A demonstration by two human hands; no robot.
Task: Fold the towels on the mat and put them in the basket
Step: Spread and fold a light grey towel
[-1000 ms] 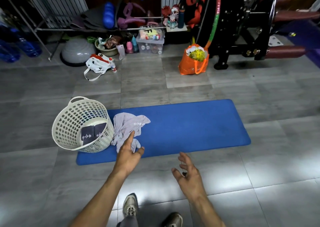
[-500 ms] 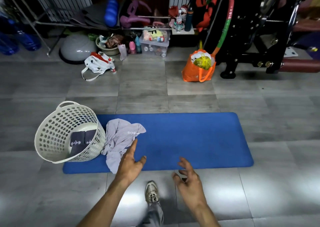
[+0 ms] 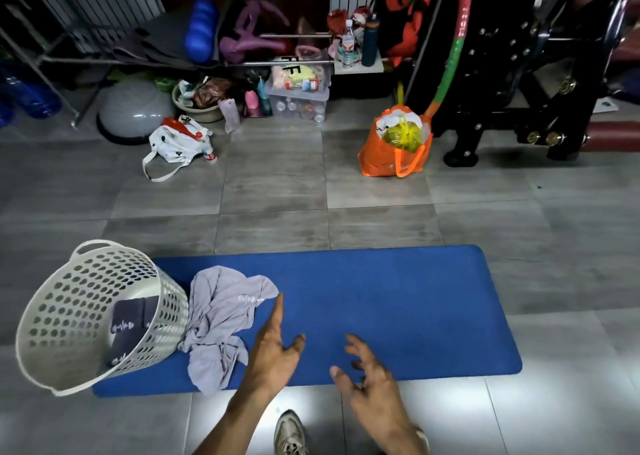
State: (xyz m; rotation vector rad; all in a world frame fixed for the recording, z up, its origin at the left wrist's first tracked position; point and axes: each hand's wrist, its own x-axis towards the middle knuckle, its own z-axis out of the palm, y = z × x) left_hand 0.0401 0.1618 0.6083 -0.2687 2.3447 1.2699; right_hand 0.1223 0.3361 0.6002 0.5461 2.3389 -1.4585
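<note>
Reaching both empty hands, left point(image 3: 273, 354) and right point(image 3: 370, 382), fingers spread; towel point(image 3: 221, 316) just left of my left fingertips. I should pinch two corners, spread flat first.

Orange bag point(image 3: 394, 153) on grey tiles, white tote point(image 3: 178, 142), grey dome point(image 3: 135, 108), black machine frame point(image 3: 519, 73)

Bare forearms, worn grey sneaker point(image 3: 289, 434)
</note>
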